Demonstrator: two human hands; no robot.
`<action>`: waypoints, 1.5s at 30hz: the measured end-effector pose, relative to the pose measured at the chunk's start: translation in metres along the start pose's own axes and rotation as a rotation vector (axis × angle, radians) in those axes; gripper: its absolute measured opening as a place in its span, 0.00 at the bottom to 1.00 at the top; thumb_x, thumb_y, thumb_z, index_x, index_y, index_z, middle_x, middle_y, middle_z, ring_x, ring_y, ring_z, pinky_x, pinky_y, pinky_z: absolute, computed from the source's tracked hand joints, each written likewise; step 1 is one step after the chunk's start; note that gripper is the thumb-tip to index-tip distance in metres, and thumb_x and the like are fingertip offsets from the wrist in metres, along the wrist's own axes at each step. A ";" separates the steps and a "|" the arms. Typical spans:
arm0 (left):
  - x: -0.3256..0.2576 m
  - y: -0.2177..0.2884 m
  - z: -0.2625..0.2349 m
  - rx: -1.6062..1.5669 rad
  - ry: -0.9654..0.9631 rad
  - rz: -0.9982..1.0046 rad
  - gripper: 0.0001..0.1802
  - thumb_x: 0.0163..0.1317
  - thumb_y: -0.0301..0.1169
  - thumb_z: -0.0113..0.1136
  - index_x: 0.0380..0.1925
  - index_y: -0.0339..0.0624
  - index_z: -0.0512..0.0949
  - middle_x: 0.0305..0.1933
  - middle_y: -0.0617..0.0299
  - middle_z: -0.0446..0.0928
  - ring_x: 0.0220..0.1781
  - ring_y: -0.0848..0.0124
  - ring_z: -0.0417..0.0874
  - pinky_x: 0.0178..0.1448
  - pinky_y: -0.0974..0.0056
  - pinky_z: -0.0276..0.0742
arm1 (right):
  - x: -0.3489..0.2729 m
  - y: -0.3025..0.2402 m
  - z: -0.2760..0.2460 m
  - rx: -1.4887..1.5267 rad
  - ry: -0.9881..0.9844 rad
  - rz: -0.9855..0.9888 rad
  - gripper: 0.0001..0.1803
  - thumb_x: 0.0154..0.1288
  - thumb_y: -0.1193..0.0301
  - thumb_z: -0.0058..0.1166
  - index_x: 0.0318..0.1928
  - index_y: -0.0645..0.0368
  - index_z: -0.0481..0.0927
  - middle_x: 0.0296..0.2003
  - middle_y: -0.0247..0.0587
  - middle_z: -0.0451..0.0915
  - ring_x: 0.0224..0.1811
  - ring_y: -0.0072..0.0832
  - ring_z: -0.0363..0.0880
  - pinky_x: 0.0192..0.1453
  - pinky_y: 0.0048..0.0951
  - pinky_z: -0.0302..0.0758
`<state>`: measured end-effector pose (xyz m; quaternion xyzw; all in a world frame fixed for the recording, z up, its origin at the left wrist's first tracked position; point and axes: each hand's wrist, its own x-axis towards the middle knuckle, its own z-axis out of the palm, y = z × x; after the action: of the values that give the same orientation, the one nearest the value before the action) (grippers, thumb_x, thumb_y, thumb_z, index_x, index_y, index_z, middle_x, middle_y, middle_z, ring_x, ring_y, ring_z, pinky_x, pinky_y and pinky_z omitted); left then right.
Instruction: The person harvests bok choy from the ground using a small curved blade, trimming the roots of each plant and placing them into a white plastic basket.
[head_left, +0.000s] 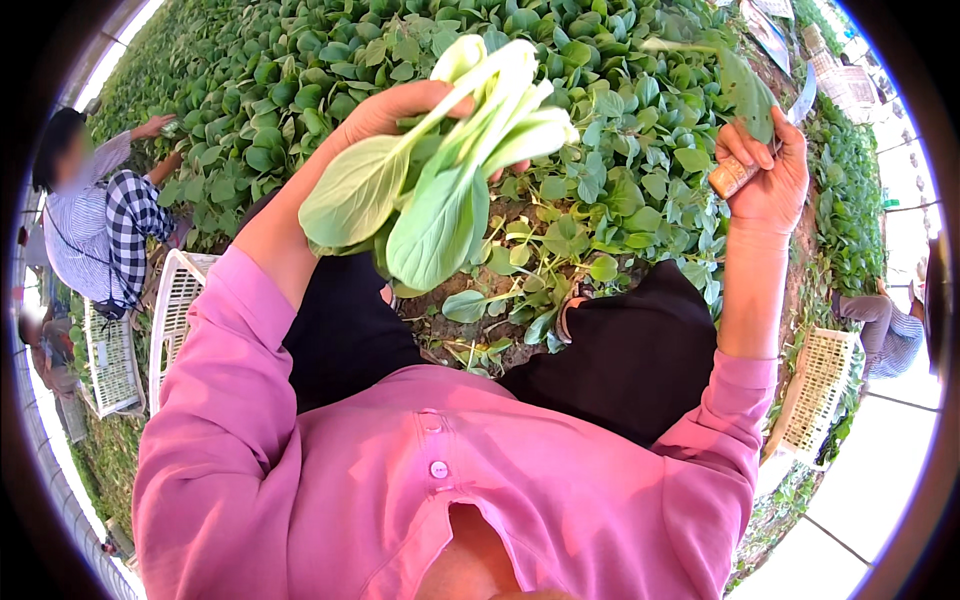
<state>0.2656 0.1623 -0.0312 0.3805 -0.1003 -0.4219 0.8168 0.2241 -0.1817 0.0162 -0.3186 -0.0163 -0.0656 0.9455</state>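
Observation:
My left hand (395,110) is closed around a bunch of bok choy (440,225), held up over the plant bed. Its pale stem ends point up and away, while the broad green leaves hang towards me. Raised at the right, my right hand (772,185) grips a knife by its wooden handle (733,177); the curved blade (803,97) shows beyond the fingers. A single loose green leaf (748,92) sticks up from the same hand, its thin stalk pointing left. Parts of the left fingers are hidden behind the stems and leaves.
A dense bed of leafy greens (300,90) spreads ahead. Cut leaves (465,306) lie on the soil between my knees. White plastic crates (180,300) stand at left, another crate (815,390) at right. One person (100,220) crouches at left, another (890,335) at far right.

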 end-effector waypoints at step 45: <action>-0.124 0.009 -0.002 0.605 0.649 0.445 0.34 0.31 0.38 0.76 0.41 0.30 0.79 0.38 0.48 0.83 0.44 0.56 0.85 0.51 0.60 0.78 | 0.051 0.182 0.093 -0.505 0.107 0.399 0.27 0.70 0.58 0.53 0.60 0.65 0.69 0.47 0.48 0.79 0.17 0.21 0.66 0.16 0.21 0.65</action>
<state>0.1948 0.2610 -0.0068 0.6815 -0.0377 -0.0492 0.7292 0.2999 0.0122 -0.0150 -0.5360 0.1129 0.1021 0.8303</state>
